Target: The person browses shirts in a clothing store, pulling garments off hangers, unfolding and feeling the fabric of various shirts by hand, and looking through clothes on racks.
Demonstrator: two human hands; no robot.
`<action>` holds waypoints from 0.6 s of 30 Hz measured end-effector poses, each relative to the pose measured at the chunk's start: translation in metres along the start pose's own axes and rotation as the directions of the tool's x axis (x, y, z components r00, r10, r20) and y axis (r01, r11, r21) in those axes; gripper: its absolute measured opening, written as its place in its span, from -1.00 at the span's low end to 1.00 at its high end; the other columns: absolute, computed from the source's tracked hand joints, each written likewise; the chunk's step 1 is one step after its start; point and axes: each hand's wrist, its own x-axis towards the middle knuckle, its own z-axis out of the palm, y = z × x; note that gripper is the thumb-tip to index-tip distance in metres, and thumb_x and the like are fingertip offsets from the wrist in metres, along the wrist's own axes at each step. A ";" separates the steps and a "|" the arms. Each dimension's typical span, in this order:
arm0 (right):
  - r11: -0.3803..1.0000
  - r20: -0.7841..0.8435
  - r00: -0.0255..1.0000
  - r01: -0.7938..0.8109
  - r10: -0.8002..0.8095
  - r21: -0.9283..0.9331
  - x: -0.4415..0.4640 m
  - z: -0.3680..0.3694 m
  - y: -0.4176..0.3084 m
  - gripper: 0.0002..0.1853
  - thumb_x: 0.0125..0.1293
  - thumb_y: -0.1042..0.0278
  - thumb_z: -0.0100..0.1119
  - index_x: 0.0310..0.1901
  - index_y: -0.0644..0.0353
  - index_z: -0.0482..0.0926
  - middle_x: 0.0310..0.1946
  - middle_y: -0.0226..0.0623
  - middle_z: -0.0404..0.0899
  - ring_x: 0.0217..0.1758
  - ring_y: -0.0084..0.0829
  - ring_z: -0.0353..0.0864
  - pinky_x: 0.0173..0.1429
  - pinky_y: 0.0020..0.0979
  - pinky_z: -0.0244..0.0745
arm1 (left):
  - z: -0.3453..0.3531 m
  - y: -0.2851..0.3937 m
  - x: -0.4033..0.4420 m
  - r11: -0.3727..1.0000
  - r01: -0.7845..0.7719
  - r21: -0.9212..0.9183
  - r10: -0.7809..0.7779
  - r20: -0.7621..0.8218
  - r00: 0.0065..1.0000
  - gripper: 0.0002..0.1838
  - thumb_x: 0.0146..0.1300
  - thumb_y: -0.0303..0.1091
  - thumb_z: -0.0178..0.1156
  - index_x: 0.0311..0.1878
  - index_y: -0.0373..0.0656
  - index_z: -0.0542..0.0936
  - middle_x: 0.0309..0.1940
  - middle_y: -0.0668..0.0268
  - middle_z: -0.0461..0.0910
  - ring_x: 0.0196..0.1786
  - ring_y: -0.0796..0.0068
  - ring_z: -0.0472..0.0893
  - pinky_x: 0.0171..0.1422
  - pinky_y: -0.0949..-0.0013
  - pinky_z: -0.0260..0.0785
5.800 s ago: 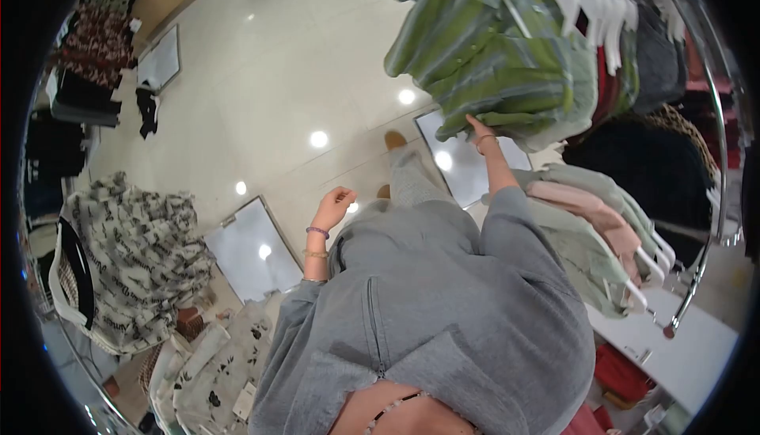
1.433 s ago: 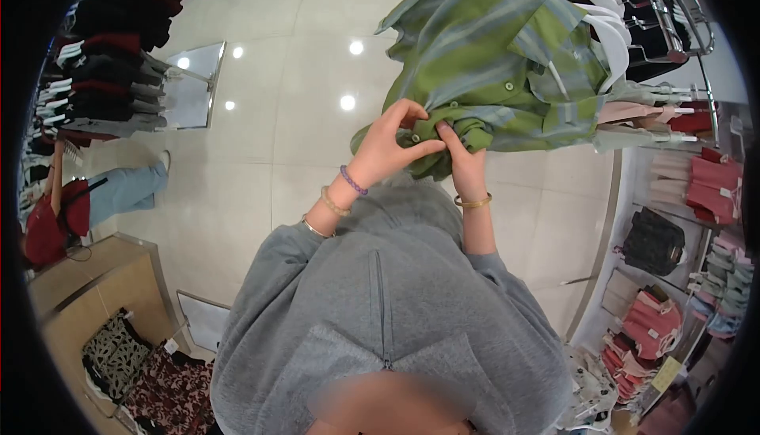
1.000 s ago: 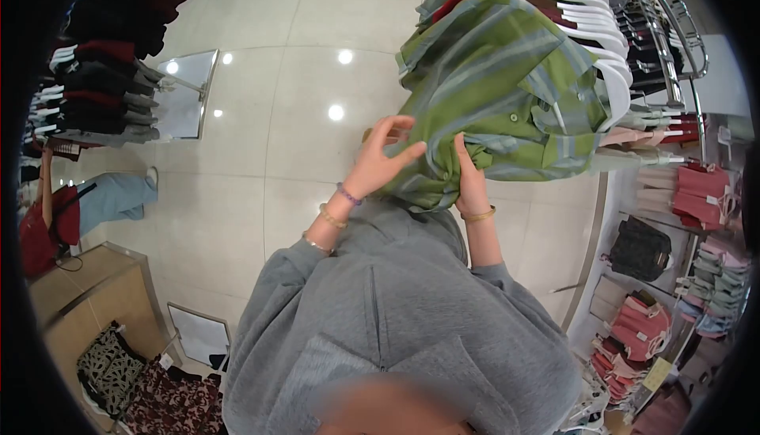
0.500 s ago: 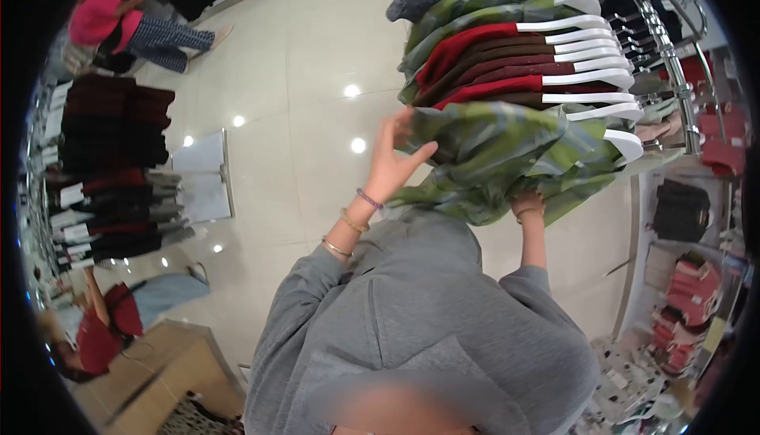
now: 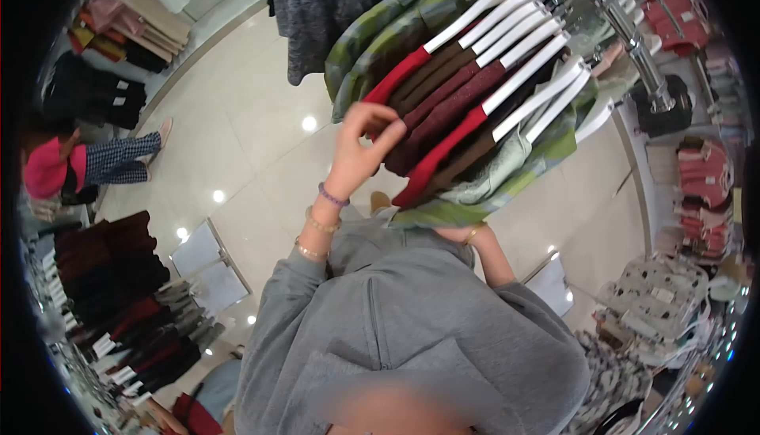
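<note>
My left hand (image 5: 366,140) is curled at the front edges of the hung shirts, beside a red shirt (image 5: 402,75). Its thumb and index finger nearly meet; what lies between them is too small to make out. My right hand (image 5: 455,233) is at the lower edge of the near green striped shirt (image 5: 507,197), its fingers hidden by the cloth. Brown shirts (image 5: 443,71), maroon shirts (image 5: 459,102) and another red shirt (image 5: 451,150) hang on white hangers between this shirt and more green striped ones (image 5: 372,31).
A chrome rail (image 5: 625,31) runs at the upper right. Dark grey garments (image 5: 317,15) hang beyond the green ones. A person in pink (image 5: 59,167) stands at the left, above a rack of dark clothes (image 5: 111,269). Part of another person (image 5: 194,415) shows at the lower left.
My view has turned along the rack. The near green shirt has swung toward me, exposing the red, brown and maroon ones. My left hand has moved to their edges and its fingers have closed.
</note>
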 end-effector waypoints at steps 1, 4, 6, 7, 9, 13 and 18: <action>0.981 0.052 0.996 -0.076 0.068 0.178 0.004 0.016 0.010 -0.56 0.31 0.12 -0.11 0.17 0.10 0.40 0.19 -0.24 0.37 0.25 -0.35 0.31 0.28 -0.41 0.19 | 0.001 -0.009 0.011 0.976 -0.133 0.175 0.149 -0.080 0.986 -0.86 0.11 -0.40 0.26 -0.31 -0.19 0.51 -0.41 0.38 0.44 -0.41 0.65 0.43 -0.34 0.53 0.27; 0.808 0.205 0.922 -0.387 0.329 0.444 0.016 0.005 -0.011 -0.37 0.38 -0.13 -0.29 0.31 0.18 0.20 0.31 -0.24 0.20 0.35 -0.40 0.17 0.36 -0.45 0.07 | 0.011 -0.008 0.013 0.969 0.221 -0.108 -0.198 0.191 0.962 -0.84 0.13 -0.43 0.20 -0.31 -0.19 0.40 -0.44 0.41 0.40 -0.40 0.69 0.37 -0.34 0.56 0.23; 0.783 0.050 0.931 -0.333 0.362 0.526 0.026 0.008 -0.028 -0.36 0.31 -0.18 -0.15 0.24 0.15 0.31 0.24 -0.22 0.31 0.30 -0.35 0.26 0.33 -0.39 0.12 | 0.024 -0.029 0.010 0.953 0.204 -0.222 -0.121 0.337 0.934 -0.74 0.15 -0.36 0.24 -0.22 -0.21 0.37 -0.44 0.39 0.43 -0.36 0.69 0.41 -0.27 0.58 0.29; 0.772 -0.019 0.925 -0.305 0.380 0.557 0.030 0.010 -0.036 -0.36 0.27 -0.21 -0.07 0.20 0.14 0.36 0.20 -0.21 0.36 0.27 -0.32 0.30 0.31 -0.36 0.15 | 0.031 -0.035 0.008 0.924 0.239 -0.297 -0.112 0.389 0.915 -0.70 0.16 -0.33 0.26 -0.16 -0.22 0.38 -0.44 0.38 0.44 -0.37 0.67 0.43 -0.25 0.58 0.31; 0.760 -0.225 0.953 -0.009 0.203 0.650 0.040 0.013 -0.050 -0.35 0.27 -0.15 0.01 0.17 0.29 0.36 0.13 -0.15 0.40 0.22 -0.34 0.33 0.29 -0.38 0.19 | 0.037 -0.046 0.003 0.921 0.295 -0.255 -0.123 0.529 0.840 -0.54 0.17 -0.43 0.23 0.09 -0.29 0.29 -0.37 0.41 0.39 -0.35 0.71 0.39 -0.24 0.61 0.26; 0.637 -0.170 0.978 0.056 0.119 0.769 0.075 0.005 -0.073 -0.47 0.28 0.07 0.12 0.07 0.41 0.39 0.07 -0.16 0.43 0.13 -0.43 0.39 0.19 -0.43 0.26 | 0.029 -0.077 0.002 0.953 0.267 0.146 -0.290 0.697 0.656 -0.45 0.05 -0.32 0.35 0.10 -0.29 0.39 -0.43 0.39 0.46 -0.34 0.67 0.44 -0.27 0.57 0.32; 0.781 -0.522 0.664 -0.155 0.535 0.605 0.088 -0.002 -0.058 -0.55 0.22 0.06 0.14 -0.11 0.36 0.53 -0.27 -0.20 0.61 -0.16 -0.45 0.55 -0.12 -0.37 0.43 | 0.001 -0.096 0.053 0.963 0.269 -0.019 -0.180 0.699 0.692 -0.65 0.02 -0.25 0.38 -0.21 -0.29 0.58 -0.44 0.39 0.58 -0.40 0.67 0.51 -0.29 0.54 0.36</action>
